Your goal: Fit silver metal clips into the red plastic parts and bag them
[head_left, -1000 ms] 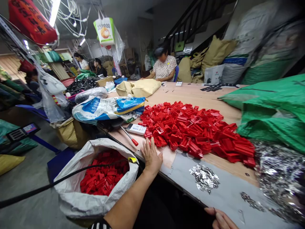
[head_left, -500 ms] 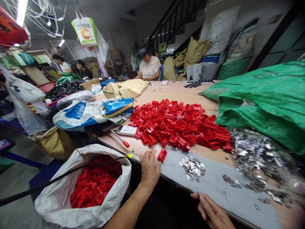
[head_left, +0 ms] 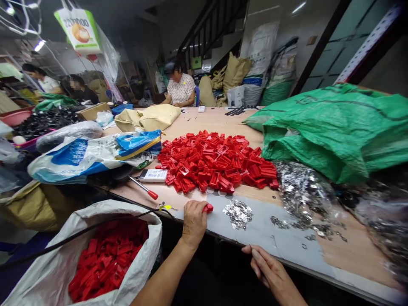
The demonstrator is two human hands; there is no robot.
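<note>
Far left, as seen by an onlooker in the room: a pink basin point(head_left: 15, 118) beside a heap of black parts point(head_left: 47, 122), with a printed blue-and-white bag point(head_left: 95, 155) nearer, at the edge of the wooden table point(head_left: 219, 123). Below it, off the table, a white sack point(head_left: 155, 242) stands with its mouth open, filled with red plastic parts point(head_left: 105, 259); a black cord point(head_left: 32, 258) crosses its mouth. On the table to the right lie a red-handled tool point(head_left: 143, 188) and a small labelled box point(head_left: 154, 175), the box close against the main pile of red parts point(head_left: 216, 163). Behind, a cream bag point(head_left: 149, 117) lies flat, and a co-worker in a dotted shirt point(head_left: 181, 89) sits at the far edge.

Centre: the left hand point(head_left: 194, 223), at the near table edge in front of the pile, has its thumb and fingers clamped on one red piece point(head_left: 208, 208), partly hidden by the hand. Just right of it, a small heap of silver metal pieces point(head_left: 238, 214) lies on a grey sheet point(head_left: 264, 238).

Right of centre: the right hand point(head_left: 267, 270), at the edge of the sheet, shows thumb and forefinger close together beside a thin dark sliver point(head_left: 250, 246); whether they grip it I cannot tell. Farther right, a transparent bag of metal pieces point(head_left: 302, 187) lies near a large green sack point(head_left: 331, 131)
</note>
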